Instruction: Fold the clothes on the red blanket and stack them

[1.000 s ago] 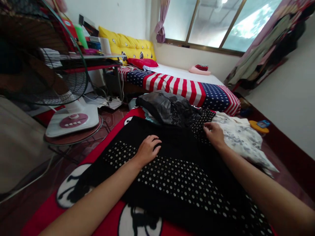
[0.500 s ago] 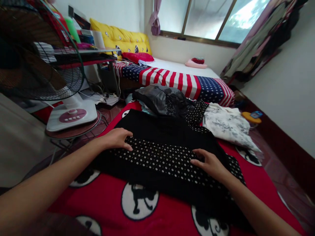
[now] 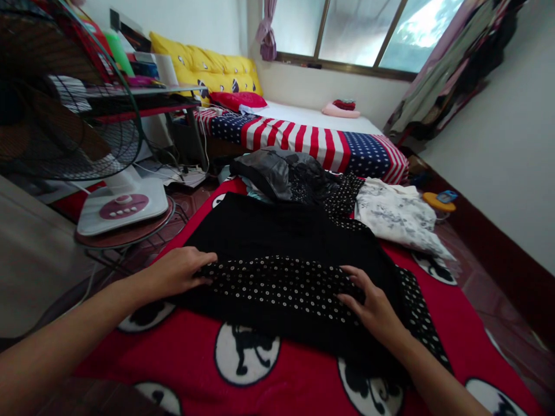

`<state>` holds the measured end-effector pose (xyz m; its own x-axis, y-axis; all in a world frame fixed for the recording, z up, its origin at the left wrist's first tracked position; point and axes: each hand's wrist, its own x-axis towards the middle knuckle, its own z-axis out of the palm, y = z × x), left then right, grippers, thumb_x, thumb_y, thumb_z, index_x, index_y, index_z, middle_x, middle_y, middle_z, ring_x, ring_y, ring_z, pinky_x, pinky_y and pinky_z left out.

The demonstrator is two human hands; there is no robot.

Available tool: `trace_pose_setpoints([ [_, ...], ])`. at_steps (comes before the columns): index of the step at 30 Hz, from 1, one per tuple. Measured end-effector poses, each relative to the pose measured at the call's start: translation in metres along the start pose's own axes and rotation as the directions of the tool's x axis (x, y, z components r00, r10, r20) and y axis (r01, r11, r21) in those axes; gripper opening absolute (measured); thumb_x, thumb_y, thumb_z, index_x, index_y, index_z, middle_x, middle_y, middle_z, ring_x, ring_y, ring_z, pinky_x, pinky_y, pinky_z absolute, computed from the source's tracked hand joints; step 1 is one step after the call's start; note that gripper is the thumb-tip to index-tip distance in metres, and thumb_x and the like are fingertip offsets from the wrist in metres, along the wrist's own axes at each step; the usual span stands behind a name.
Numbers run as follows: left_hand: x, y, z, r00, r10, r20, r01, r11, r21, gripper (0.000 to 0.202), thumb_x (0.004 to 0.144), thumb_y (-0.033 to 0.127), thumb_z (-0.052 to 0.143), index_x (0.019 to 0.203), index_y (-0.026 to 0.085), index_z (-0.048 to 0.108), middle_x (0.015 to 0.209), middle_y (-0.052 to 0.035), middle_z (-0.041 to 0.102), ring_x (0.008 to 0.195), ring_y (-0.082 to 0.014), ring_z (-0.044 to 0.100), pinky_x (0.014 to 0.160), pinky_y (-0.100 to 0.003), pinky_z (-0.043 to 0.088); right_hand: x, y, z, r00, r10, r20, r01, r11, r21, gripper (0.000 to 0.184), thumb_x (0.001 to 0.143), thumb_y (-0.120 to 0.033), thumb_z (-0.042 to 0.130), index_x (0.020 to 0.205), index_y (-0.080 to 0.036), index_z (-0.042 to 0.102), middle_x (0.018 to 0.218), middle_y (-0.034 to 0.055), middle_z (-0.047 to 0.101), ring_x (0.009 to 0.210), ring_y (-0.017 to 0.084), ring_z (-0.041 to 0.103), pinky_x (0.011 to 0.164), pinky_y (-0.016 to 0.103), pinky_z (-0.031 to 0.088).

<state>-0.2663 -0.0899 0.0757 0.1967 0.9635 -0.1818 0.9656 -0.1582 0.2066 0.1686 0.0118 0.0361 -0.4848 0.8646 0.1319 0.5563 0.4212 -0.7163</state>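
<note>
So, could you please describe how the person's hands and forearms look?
The left hand and right hand are ungloved, with no rings that I can make out. The visible forearms are bare, without sleeves, watch or bracelet.

Black garment [image 3: 277, 228], white-dotted band [image 3: 277, 283] across it, spread on red blanket [image 3: 303, 384]. Left hand [image 3: 184, 268], at the band's left end; right hand [image 3: 373, 300], at its right; any pinch on the cloth hard to make out. Dark clothing heap [image 3: 277, 173], beyond; white floral garment [image 3: 394, 214], beside it. Fan [image 3: 125, 199], on round stool [image 3: 130, 233].
</note>
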Motion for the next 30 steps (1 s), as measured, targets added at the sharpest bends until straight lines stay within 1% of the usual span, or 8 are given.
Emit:
trace_pose_setpoints([
  [3,-0.001,-0.005,-0.024,0.991,-0.04,0.13,0.064,0.981,-0.186,0.025,0.076,0.041,0.067,0.091,0.022,0.063,0.083,0.0014,0.068,0.081,-0.0205,0.064,0.071,-0.027,0.044,0.002,-0.006,-0.011,0.995,0.071,0.074,-0.079,0.991,0.109,0.046,0.081,-0.044,0.067,0.123,-0.027,0.056,0.12,0.0047,0.066,0.113,0.026,0.061,0.1,0.042,0.048],
  [6,0.008,-0.014,-0.037,0.985,-0.043,0.169,0.097,0.942,-0.32,0.033,0.071,0.047,0.069,0.09,0.021,0.064,0.086,0.0032,0.067,0.085,-0.02,0.063,0.074,-0.025,0.045,0.003,-0.006,-0.015,0.979,0.148,0.137,-0.171,0.969,0.18,0.05,0.077,-0.049,0.069,0.119,-0.024,0.06,0.11,0.0053,0.07,0.103,0.026,0.065,0.092,0.04,0.053],
  [13,0.035,-0.035,-0.018,0.927,-0.16,0.34,0.223,0.963,-0.154,0.063,0.056,0.051,0.076,0.109,0.019,0.066,0.107,-0.0055,0.07,0.098,-0.0261,0.065,0.08,-0.028,0.048,0.0,0.002,-0.002,0.967,0.176,0.182,-0.194,0.977,0.086,0.041,0.075,-0.045,0.07,0.108,-0.023,0.064,0.103,0.0047,0.071,0.1,0.027,0.066,0.09,0.039,0.053],
  [17,0.037,-0.044,-0.02,0.891,-0.047,0.451,0.193,0.94,-0.282,0.051,0.064,0.057,0.068,0.099,0.02,0.07,0.098,-0.0036,0.072,0.093,-0.0249,0.066,0.078,-0.027,0.048,0.0,0.004,-0.006,0.955,0.211,0.208,-0.226,0.973,0.051,0.041,0.071,-0.046,0.071,0.104,-0.023,0.065,0.096,0.0028,0.072,0.092,0.027,0.068,0.081,0.037,0.056],
  [21,0.033,-0.049,-0.019,0.922,-0.057,0.382,0.178,0.941,-0.288,0.047,0.067,0.058,0.067,0.097,0.021,0.07,0.098,-0.0031,0.073,0.093,-0.0233,0.065,0.077,-0.025,0.047,-0.001,0.007,-0.007,0.967,0.209,0.146,-0.207,0.978,-0.03,0.041,0.07,-0.049,0.071,0.103,-0.025,0.066,0.094,0.0036,0.073,0.09,0.028,0.069,0.077,0.039,0.058],
  [25,0.024,-0.051,-0.018,0.943,-0.209,0.258,0.247,0.961,-0.125,0.059,0.059,0.062,0.071,0.103,0.022,0.069,0.101,-0.0053,0.072,0.093,-0.025,0.065,0.077,-0.027,0.046,-0.007,-0.005,-0.003,0.999,-0.026,-0.034,0.017,0.967,-0.252,0.039,0.076,-0.044,0.067,0.112,-0.031,0.063,0.104,0.006,0.072,0.092,0.031,0.069,0.078,0.047,0.057],
  [28,0.016,-0.051,-0.021,0.935,-0.284,0.212,0.32,0.933,-0.166,0.061,0.062,0.067,0.066,0.104,0.022,0.07,0.104,-0.0052,0.072,0.098,-0.0259,0.065,0.082,-0.029,0.046,-0.011,-0.022,0.005,0.95,-0.303,-0.074,0.263,0.905,-0.335,0.032,0.085,-0.034,0.06,0.117,-0.032,0.062,0.118,0.0069,0.067,0.109,0.03,0.063,0.092,0.05,0.052],
  [30,0.012,-0.053,-0.021,0.928,-0.299,0.222,0.355,0.892,-0.281,0.061,0.067,0.069,0.061,0.104,0.021,0.07,0.104,-0.0035,0.072,0.1,-0.0246,0.064,0.083,-0.027,0.047,-0.013,-0.028,0.012,0.907,-0.421,0.024,0.402,0.845,-0.353,0.031,0.088,-0.03,0.059,0.119,-0.032,0.062,0.122,0.0062,0.066,0.115,0.029,0.06,0.098,0.05,0.049],
])
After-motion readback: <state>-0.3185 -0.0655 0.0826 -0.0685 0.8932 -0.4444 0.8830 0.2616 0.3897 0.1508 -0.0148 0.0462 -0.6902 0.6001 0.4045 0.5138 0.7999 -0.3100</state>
